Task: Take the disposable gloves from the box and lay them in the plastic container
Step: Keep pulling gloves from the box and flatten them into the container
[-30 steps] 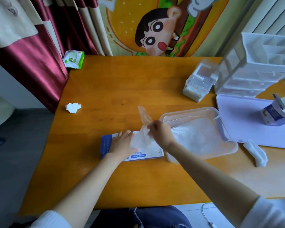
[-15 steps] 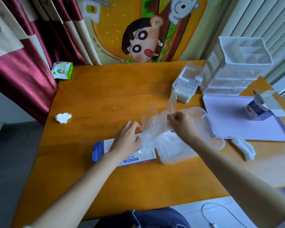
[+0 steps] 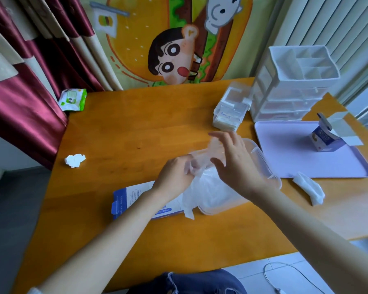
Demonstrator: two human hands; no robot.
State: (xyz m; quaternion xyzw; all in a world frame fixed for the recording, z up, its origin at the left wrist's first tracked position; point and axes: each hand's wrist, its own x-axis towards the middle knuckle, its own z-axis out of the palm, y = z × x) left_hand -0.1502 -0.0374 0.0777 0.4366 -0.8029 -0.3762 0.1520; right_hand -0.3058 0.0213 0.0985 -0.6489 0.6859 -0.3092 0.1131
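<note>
Both hands hang over the wooden counter (image 3: 136, 128). The left hand (image 3: 174, 175) pinches 1 end of a clear glove (image 3: 201, 158). The glove stretches up toward the right hand (image 3: 234, 166), whose blurred fingers are spread and loose above the plastic container (image 3: 263, 164). A heap of gloves (image 3: 210, 192) lies in the container, 1 trailing over its near rim. The flat blue-and-white box (image 3: 134, 198) lies just beside it on the left, and a purple tray (image 3: 295, 162) on the right.

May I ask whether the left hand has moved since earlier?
Yes; the left hand shifted rightward along the glove box, toward the container.
</note>
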